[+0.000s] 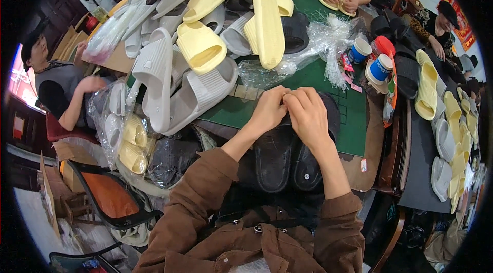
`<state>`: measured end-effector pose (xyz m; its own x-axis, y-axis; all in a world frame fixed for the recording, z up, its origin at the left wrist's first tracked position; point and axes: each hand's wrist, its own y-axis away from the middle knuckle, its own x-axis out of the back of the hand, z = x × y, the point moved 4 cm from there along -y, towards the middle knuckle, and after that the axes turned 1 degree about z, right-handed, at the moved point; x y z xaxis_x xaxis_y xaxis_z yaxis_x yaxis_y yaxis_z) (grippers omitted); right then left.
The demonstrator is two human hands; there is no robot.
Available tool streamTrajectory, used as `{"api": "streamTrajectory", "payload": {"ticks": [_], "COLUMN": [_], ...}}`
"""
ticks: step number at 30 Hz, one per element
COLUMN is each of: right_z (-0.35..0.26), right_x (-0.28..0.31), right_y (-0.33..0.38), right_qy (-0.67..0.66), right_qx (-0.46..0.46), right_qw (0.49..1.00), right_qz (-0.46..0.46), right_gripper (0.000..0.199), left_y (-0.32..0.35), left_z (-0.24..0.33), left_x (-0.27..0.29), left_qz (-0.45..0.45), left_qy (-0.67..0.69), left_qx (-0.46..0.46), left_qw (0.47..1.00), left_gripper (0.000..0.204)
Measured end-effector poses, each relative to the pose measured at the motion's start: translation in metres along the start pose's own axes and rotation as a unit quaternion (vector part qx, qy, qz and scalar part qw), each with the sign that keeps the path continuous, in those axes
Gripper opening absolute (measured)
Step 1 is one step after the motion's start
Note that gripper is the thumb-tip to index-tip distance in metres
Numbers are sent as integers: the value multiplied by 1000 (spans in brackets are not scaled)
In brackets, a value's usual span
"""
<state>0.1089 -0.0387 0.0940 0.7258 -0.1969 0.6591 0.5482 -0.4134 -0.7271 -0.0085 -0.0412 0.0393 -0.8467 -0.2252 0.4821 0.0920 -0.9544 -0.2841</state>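
Note:
A pair of black slide slippers lies at the table's near edge, partly under my hands: the left slipper and the right slipper, side by side, soles lengthwise toward me. My left hand and my right hand meet above their strap end, fingertips pinched together. What the fingers hold, if anything, is too small or hidden to make out. Both hands are closed. Just beyond them lies a heap of crumpled clear plastic and thin clear strands.
A tall pile of yellow slippers and grey slippers rises at the left. Paper cups stand right on the green mat. More slippers line a dark board at far right. Co-workers sit left, across and right. A chair stands at left.

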Motion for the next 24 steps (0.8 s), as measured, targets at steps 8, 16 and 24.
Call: {"api": "streamTrajectory", "payload": {"ticks": [8, 16, 24], "right_z": [29, -13, -158], "right_x": [-6, 13, -34], "right_y": [18, -3, 27], "right_qy": [72, -148, -352], "right_qx": [-179, -212, 37], "right_qw": [980, 964, 914], "right_qz": [-39, 57, -200], "right_gripper": [18, 18, 39], "left_y": [28, 139, 345], "left_z": [21, 24, -182], "left_x": [29, 232, 371], "left_qz": [91, 449, 618], "left_qy": [17, -220, -343], "left_qx": [-106, -63, 351], "left_qw": [990, 864, 614], "left_gripper": [30, 26, 46]}}
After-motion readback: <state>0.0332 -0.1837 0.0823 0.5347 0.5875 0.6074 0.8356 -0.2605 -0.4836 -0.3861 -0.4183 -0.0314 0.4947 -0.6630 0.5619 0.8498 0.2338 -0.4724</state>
